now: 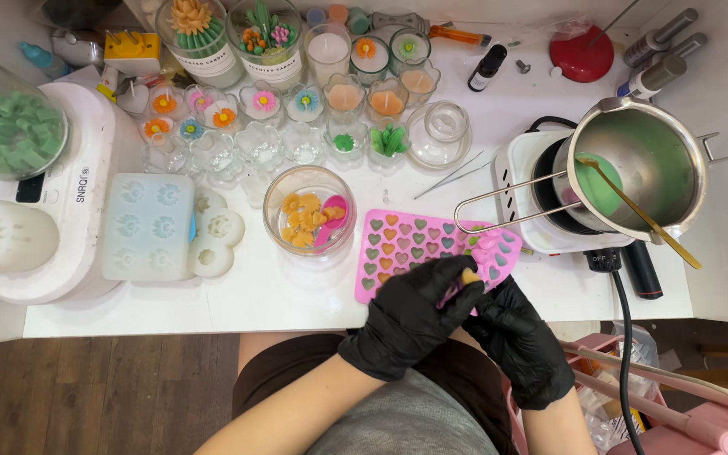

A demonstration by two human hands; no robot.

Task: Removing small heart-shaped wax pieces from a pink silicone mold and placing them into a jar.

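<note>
**Pink heart mould, flexed at the counter's near edge**

Item 1: pink silicone mould [406, 244], a flat sheet of small heart cavities holding green, orange and pink fills. It lies on the white counter [280, 299] near its front edge; the right corner is lifted and bent.

Item 2: left hand [414, 316], black-gloved, fingers closed in a pinch on a small orange heart piece [470, 275] at the mould's bent corner.

Item 3: right hand [520, 337], black-gloved, curled under and gripping the mould's raised corner.

Handling, by judgement: the mould looks soft and floppy, light, best taken at a rim corner and bent back cavity by cavity. The small pieces are likely brittle and slick, so a gentle fingertip pinch at the edges suits them.

Adjacent stock: glass bowl [310, 215] of orange flower shapes with a pink spoon, just left of the mould; steel pot [642, 164] of green liquid on a white hotplate [532, 202], right; pale blue mould [147, 226], left.
</note>
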